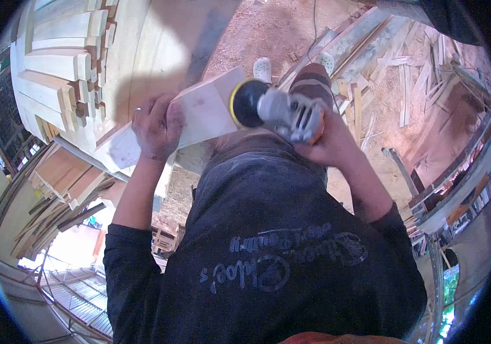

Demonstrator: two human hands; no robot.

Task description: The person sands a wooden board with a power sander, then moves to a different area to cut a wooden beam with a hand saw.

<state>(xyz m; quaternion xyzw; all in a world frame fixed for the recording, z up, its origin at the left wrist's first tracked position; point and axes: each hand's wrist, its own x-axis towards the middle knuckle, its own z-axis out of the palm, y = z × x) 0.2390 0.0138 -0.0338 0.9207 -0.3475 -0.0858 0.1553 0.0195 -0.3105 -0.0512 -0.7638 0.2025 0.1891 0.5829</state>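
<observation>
The left hand [158, 123] is clasping a pale oblong wooden board [208, 109], slanting far-right toward the right hand [328, 140], closed round a grey disc sander [291, 117].

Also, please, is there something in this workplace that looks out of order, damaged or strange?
Nothing looks clearly damaged. At the right, thin wood offcuts lie crossed in a loose jumble amid sawdust, the untidiest part. The board in the left hand has greyish smudges, noticeable against its pale face.
</observation>
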